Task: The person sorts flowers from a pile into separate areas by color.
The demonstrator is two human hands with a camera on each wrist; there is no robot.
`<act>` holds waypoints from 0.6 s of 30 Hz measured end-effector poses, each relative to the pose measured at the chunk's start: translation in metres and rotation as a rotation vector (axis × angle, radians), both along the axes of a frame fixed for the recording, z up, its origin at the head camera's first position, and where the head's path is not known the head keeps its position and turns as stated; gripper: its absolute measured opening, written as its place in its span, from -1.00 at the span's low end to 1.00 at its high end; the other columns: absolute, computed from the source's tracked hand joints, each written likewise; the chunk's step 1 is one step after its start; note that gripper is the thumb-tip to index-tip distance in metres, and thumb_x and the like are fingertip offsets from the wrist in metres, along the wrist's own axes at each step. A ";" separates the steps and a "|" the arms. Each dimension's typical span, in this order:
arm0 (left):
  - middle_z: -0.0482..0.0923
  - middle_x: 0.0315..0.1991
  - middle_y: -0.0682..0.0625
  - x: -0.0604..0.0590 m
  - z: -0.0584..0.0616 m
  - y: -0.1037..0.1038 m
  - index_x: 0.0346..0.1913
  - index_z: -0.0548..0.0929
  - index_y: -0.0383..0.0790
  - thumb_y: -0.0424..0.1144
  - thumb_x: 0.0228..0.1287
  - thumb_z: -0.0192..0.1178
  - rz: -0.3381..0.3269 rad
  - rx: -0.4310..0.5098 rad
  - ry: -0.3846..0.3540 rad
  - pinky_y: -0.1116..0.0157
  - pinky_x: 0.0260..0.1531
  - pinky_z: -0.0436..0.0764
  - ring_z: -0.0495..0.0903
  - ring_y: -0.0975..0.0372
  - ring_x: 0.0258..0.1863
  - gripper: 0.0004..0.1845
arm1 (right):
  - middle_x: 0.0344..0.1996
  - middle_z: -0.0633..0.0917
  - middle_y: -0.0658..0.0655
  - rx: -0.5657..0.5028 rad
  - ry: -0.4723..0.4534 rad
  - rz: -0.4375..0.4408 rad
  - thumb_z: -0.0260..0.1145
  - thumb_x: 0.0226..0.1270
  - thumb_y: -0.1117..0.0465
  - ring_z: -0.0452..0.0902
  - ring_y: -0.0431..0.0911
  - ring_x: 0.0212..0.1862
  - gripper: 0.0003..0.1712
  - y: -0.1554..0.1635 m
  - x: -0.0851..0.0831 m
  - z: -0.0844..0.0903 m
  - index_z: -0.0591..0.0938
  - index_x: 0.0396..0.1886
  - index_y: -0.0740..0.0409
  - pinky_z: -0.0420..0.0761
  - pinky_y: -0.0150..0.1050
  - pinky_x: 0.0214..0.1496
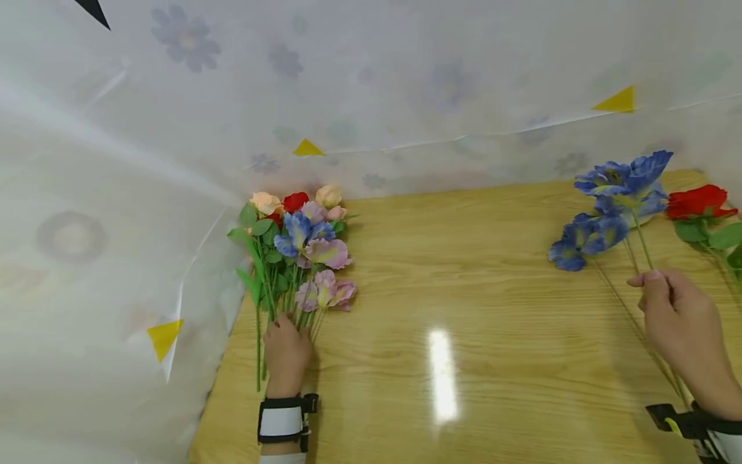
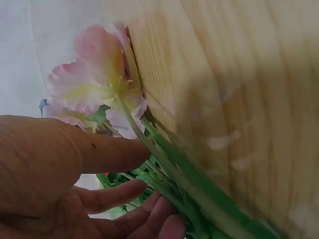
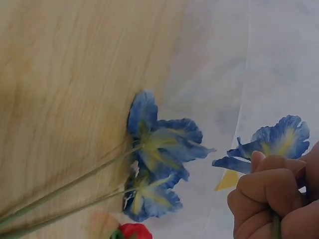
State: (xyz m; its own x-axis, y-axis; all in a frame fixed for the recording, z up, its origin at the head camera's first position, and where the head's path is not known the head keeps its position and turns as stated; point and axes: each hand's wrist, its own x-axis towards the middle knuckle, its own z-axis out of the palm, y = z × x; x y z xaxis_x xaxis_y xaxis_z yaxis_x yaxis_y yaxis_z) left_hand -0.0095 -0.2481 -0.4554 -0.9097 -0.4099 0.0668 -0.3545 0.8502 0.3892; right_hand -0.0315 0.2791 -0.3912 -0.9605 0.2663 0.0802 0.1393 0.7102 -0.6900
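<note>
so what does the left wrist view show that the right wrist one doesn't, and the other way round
Only the left wrist view shows pink flowers, with the left hand at their stems.

Only the right wrist view shows the right hand holding a blue flower, plus two other blue flowers and a yellow triangle.

Both share the wooden table and pale sheet.

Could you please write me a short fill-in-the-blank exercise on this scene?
1. The flower in the right hand is ____.
2. The hand touching the mixed bunch is the person's ____ one.
3. In the head view, the lone red flower lies to the ____ of the held bloom.
4. The two triangles just beyond the table's far edge are ____.

Missing words: blue; left; right; yellow.
</note>
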 end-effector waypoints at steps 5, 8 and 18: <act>0.47 -0.11 -0.52 0.001 0.001 -0.004 0.16 0.38 -0.55 -0.40 0.26 0.22 0.034 0.000 -0.022 -0.20 -0.30 0.52 0.49 -0.34 -0.13 -0.54 | -0.63 0.43 0.23 0.095 -0.002 -0.028 -0.34 0.61 0.05 0.16 -0.06 -0.75 -0.39 0.012 0.003 -0.016 0.49 0.06 0.45 0.16 -0.21 -0.70; 0.50 -0.20 -0.47 0.003 0.003 -0.007 0.06 0.42 -0.53 -0.41 0.28 0.18 0.047 0.007 -0.039 -0.15 -0.42 0.54 0.55 -0.27 -0.24 -0.65 | -0.71 0.34 0.18 0.147 -0.005 -0.032 -0.36 0.62 0.07 0.12 -0.05 -0.77 -0.38 0.015 0.003 -0.026 0.48 0.04 0.49 0.15 -0.21 -0.72; 0.44 -0.38 -0.43 0.004 0.002 -0.010 -0.28 0.47 -0.56 -0.46 0.38 -0.05 -0.037 -0.020 0.057 -0.08 -0.44 0.54 0.50 -0.23 -0.38 -0.84 | -0.19 0.49 0.61 0.189 -0.167 0.041 -0.42 0.60 0.18 0.23 0.01 -0.70 -0.39 0.033 0.003 -0.053 0.40 0.02 0.65 0.22 -0.17 -0.66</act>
State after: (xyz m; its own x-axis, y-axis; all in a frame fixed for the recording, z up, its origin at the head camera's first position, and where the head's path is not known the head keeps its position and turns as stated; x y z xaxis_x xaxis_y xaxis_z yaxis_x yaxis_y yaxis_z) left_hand -0.0051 -0.2586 -0.4530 -0.9189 -0.3737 0.1268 -0.3000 0.8702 0.3909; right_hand -0.0284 0.3124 -0.4440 -0.9743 0.2223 -0.0359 0.2088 0.8320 -0.5140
